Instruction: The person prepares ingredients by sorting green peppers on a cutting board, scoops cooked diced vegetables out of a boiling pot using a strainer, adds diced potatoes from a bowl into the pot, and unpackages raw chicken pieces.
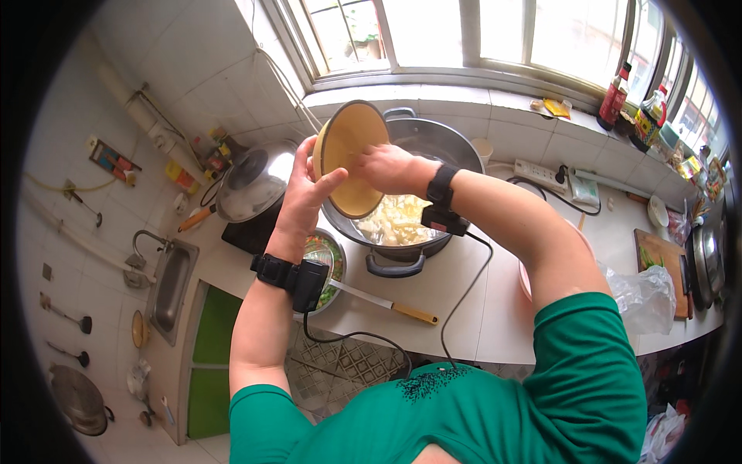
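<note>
Tilted on its side over a large dark pot (400,253), a yellow bowl (342,139) is held at its rim by my left hand (309,188). My right hand (385,168) reaches into the bowl, its fingertips against the inner wall; whether they hold anything is hidden. Pale yellowish pieces (400,223) lie in liquid in the pot. Left of the pot and partly behind my left wrist is a metal bowl (342,261) of chopped green and orange vegetables (331,290). A wire skimmer with a wooden handle (414,313) rests across that bowl, its handle over the counter.
A lidded wok (261,180) stands at the back left, near a steel sink (174,290). A power strip (541,176) lies behind my right arm. Farther right are a plastic bag (643,296), a wooden cutting board (655,249) and a knife (685,278). Bottles (614,98) line the windowsill.
</note>
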### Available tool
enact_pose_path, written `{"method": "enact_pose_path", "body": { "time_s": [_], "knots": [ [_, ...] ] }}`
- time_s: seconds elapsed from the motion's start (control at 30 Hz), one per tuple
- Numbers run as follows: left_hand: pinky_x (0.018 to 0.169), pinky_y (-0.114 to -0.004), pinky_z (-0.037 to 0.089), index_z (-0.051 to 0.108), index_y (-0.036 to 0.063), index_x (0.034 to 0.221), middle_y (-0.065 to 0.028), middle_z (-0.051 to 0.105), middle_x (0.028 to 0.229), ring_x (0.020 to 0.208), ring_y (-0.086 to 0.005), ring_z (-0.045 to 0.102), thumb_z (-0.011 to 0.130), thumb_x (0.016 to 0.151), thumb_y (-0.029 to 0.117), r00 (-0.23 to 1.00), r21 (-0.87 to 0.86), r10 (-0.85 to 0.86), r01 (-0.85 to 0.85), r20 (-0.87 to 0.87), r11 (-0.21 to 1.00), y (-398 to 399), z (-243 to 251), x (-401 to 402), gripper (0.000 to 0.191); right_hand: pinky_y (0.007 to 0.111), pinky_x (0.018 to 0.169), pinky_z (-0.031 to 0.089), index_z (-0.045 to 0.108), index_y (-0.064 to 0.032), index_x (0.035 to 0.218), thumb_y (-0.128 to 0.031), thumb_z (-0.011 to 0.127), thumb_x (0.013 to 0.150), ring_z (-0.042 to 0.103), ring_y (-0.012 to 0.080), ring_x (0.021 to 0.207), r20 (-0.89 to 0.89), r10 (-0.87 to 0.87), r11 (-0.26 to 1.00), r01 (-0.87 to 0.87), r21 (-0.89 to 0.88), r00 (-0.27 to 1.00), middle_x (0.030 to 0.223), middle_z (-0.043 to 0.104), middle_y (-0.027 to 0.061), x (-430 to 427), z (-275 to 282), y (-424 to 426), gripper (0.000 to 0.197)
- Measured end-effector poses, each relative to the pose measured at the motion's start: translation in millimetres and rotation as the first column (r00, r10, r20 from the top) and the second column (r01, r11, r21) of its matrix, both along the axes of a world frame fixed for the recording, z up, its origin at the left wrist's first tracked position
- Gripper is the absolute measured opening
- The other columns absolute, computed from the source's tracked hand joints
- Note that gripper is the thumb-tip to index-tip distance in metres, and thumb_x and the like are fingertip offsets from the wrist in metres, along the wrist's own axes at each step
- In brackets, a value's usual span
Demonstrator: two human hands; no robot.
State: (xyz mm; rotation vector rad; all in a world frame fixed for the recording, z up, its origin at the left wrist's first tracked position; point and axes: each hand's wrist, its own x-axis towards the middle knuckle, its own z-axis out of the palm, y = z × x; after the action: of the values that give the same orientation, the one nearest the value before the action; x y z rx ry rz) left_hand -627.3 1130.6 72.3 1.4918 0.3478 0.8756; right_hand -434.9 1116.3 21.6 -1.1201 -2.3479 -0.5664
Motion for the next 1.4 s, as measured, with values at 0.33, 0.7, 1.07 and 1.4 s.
{"method": "enact_pose_path", "body": {
  "time_s": [0.33,0.7,1.07,1.4],
  "knots": [
    [0.090,-0.030,0.036,0.025,0.0060,0.129,-0.0095,0.047,0.110,0.106,-0.0170,0.044,0.072,0.069,0.019,0.972,0.322,0.095,-0.021,-0.215,0.946,-9,-1,13,0.078,0.036,0.081,0.043,0.060,-0.0040,0.090,-0.007,0.053,0.070,0.049,0.0264,0.095,-0.086,-0.306,0.929,0.278,-0.245,0.948,0.096,0.054,0.0110,15,9,1,0.021],
    [0.088,-0.031,0.039,0.033,0.0054,0.124,-0.0113,0.041,0.113,0.106,-0.0195,0.044,0.077,0.062,0.027,0.982,0.323,0.082,-0.024,-0.168,0.946,-12,2,22,0.079,0.038,0.080,0.045,0.059,-0.0036,0.095,-0.007,0.054,0.072,0.055,0.0305,0.095,-0.355,-0.313,0.941,0.237,-0.241,0.881,0.099,0.058,0.0176,-3,16,-1,0.023],
    [0.089,-0.032,0.038,0.033,0.0054,0.123,-0.0108,0.044,0.113,0.105,-0.0200,0.045,0.079,0.059,0.030,0.979,0.339,0.160,-0.110,-0.123,0.934,-11,8,9,0.082,0.037,0.076,0.046,0.058,-0.0038,0.099,0.000,0.049,0.071,0.057,0.0302,0.090,-0.137,-0.243,0.792,0.115,-0.599,0.960,0.092,0.060,0.0153,-10,40,-38,0.029],
    [0.089,-0.032,0.039,0.024,0.0029,0.127,-0.0105,0.046,0.111,0.105,-0.0188,0.046,0.073,0.068,0.024,0.979,0.091,0.146,-0.159,0.141,0.983,-47,13,-8,0.079,0.039,0.074,0.044,0.053,-0.0040,0.099,-0.007,0.048,0.073,0.055,0.0317,0.085,-0.034,-0.264,0.760,0.186,-0.623,0.964,0.092,0.055,0.0144,27,19,-117,0.027]
  ]
}}
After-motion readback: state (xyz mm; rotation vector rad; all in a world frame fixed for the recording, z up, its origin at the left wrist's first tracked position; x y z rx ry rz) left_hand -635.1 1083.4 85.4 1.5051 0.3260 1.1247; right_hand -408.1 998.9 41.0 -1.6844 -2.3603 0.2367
